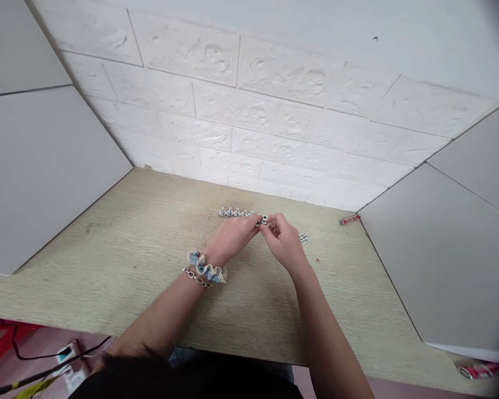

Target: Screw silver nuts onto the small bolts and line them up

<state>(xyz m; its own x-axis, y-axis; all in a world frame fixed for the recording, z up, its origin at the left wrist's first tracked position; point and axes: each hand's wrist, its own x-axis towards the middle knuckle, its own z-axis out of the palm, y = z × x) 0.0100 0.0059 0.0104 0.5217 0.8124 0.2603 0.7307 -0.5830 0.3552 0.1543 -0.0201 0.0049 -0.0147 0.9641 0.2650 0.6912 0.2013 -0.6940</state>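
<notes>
The left hand [232,237] and right hand [283,243] are both closed at the fingertips on a small metal fitting [264,220], held between them, just right of a row of similar fittings [235,212] running crosswise on the laminate desk [108,266] beyond the left hand.

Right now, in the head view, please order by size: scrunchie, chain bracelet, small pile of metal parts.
Scrunchie, chain bracelet, small pile of metal parts. The first two are nearer the camera, so the pile's last place is unsure.
</notes>
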